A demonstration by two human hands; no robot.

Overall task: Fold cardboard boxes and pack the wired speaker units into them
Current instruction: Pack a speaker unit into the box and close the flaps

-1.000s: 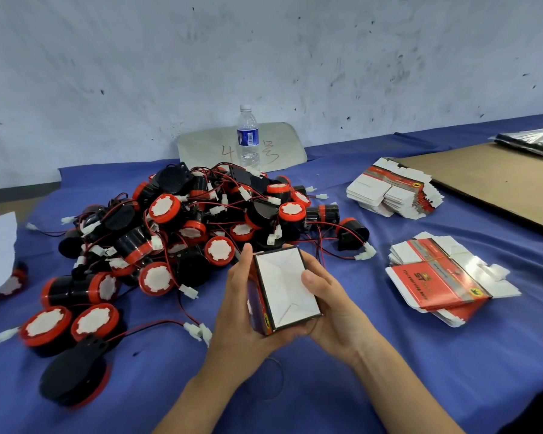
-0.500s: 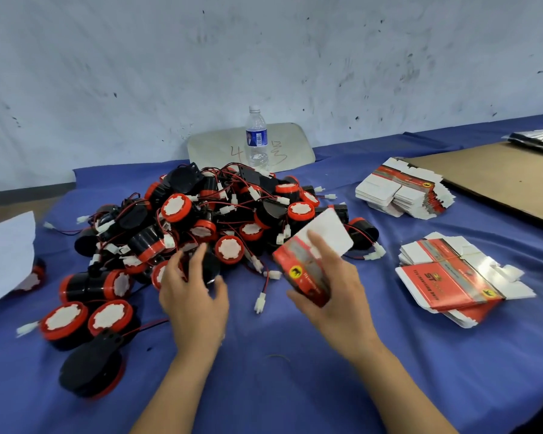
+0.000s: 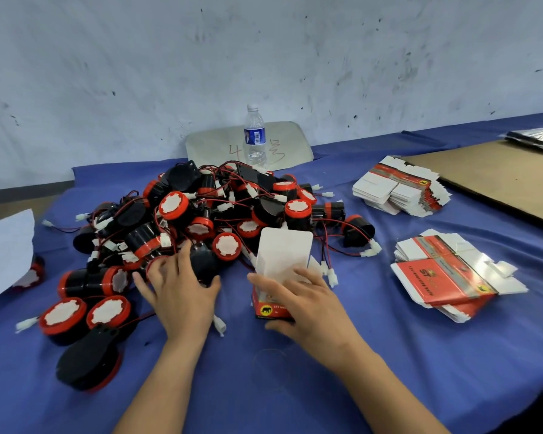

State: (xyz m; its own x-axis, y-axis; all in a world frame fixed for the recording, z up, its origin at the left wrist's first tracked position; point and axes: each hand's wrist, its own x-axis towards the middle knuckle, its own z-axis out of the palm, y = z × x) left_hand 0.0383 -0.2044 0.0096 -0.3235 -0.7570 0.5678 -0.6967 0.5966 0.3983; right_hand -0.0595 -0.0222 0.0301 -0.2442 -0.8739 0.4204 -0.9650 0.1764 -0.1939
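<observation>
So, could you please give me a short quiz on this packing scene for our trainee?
1. True or false: the folded box has its top flap closed.
2. The left hand grips: A) a water bottle B) a black speaker unit C) a flat box.
3. How many stacks of flat boxes lie on the blue cloth?
Key: 1 false, the flap stands open; 2 B; 3 two.

Even, soft, bluish light with faint shadows; wide-angle bending at the edges; slight softness and motion blur throughout.
</observation>
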